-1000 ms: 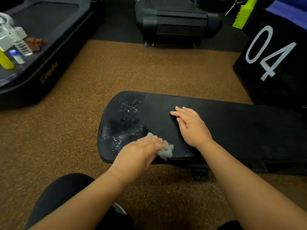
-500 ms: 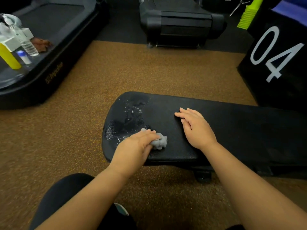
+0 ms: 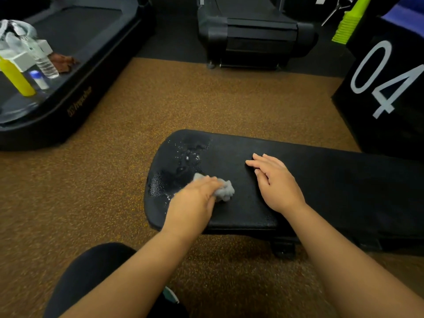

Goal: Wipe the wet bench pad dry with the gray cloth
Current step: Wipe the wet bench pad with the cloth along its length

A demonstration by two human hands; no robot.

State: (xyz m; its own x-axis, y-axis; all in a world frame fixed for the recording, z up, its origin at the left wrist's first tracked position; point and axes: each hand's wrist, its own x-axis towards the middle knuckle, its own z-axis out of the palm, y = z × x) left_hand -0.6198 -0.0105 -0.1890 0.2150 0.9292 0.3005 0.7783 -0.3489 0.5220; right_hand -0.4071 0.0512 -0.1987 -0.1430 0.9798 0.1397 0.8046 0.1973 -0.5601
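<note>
Nearest, at 6–7 o'clock: black-clad knee, 1 shoe tip beside it, on brown speckled floor. 2 bare forearms reaching fwd. Left hand, grip closed round bunched gray cloth, pressing it on bench pad at frame centre; hand blurred. Cloth lying at near edge of wet patch, droplets and sheen spreading toward 11 o'clock over pad's rounded end. Right hand flat on same surface just beside cloth at 3 o'clock, fingers straight, holding nothing, on dry-looking part. Nothing else on pad. Under pad's near edge, 1 dark caster. Farther: at 9–10 o'clock treadmill deck carrying 1 yellow bottle, 1 clear water bottle, 1 small white-blue container, 1 brown rag. At 12, 2nd black machine. At 2, black box marked "04"; lime-green stack behind it.
</note>
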